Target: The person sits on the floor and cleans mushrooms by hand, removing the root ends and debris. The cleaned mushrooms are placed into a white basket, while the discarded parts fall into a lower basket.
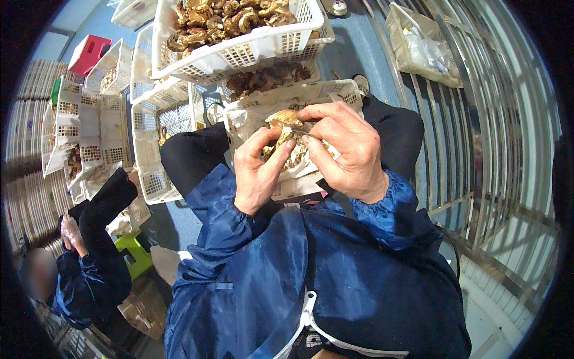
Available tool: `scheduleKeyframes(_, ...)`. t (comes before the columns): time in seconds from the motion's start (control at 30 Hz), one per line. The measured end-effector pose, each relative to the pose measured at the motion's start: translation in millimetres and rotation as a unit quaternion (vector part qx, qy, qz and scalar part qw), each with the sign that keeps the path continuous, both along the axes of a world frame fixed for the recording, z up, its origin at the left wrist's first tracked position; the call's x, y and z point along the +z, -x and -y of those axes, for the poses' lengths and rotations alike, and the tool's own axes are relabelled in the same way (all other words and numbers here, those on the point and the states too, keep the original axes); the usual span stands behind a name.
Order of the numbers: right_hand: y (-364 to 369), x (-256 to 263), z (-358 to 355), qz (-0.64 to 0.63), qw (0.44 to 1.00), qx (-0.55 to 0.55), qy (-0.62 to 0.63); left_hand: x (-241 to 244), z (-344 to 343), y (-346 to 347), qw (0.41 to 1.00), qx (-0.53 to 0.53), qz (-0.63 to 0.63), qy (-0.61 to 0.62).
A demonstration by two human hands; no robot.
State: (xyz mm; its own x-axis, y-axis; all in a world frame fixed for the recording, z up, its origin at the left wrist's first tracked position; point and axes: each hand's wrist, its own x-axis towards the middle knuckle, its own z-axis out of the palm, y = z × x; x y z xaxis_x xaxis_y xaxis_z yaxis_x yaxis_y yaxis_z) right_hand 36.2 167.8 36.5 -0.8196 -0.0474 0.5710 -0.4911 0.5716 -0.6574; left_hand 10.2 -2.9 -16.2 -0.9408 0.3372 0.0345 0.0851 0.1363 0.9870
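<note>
A mushroom (284,119) with a tan-brown cap is held cap-up in front of me. My left hand (262,164) pinches its pale stem between thumb and index finger. The index finger of my right hand (343,150) reaches to the edge of the cap. Between that hand's thumb and fingers shows a thin, dark, blade-like tool (306,133), mostly hidden. Below both hands is a white plastic crate (338,88) lined with a pale sheet (242,123). Mushroom scraps (298,157) lie inside it, partly covered by my hands.
A white basket (251,42) heaped with mushrooms (233,20) stands ahead, above a crate of dark mushrooms (269,80). More crates (154,112) stand left. A co-worker (96,269) sits at lower left. Metal racking (441,148) and a crate of plastic bags (423,49) are right.
</note>
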Motion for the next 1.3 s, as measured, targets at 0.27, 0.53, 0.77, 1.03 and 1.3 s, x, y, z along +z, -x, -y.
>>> scheduleKeyframes(0.27, 0.4, -5.1, -1.0, -0.016, 0.999, -0.007, -0.043, -2.3, 1.3, -1.5, 1.0, -0.012, 0.019, 0.011)
scheduleKeyframes(0.53, 2.7, -7.9, -16.2, 0.25, 0.903, 0.056, 0.345, -6.0, 15.7, 9.1, 0.983, -0.115, 0.12, -0.083)
scheduleKeyframes(0.77, 8.0, -42.5, -41.2, 0.304, 0.884, 0.004, 0.354, 5.7, 13.9, 7.7, 0.966, -0.179, 0.107, -0.155)
scheduleKeyframes(1.03, -9.2, -4.0, -18.9, 0.095, 0.993, -0.049, 0.049, 2.3, 13.2, 7.6, 0.991, -0.089, -0.062, 0.073)
scheduleKeyframes(1.3, -10.0, -11.2, 0.7, 0.042, 0.998, -0.008, -0.056, 6.2, 7.4, 0.7, 0.987, -0.06, -0.056, 0.14)
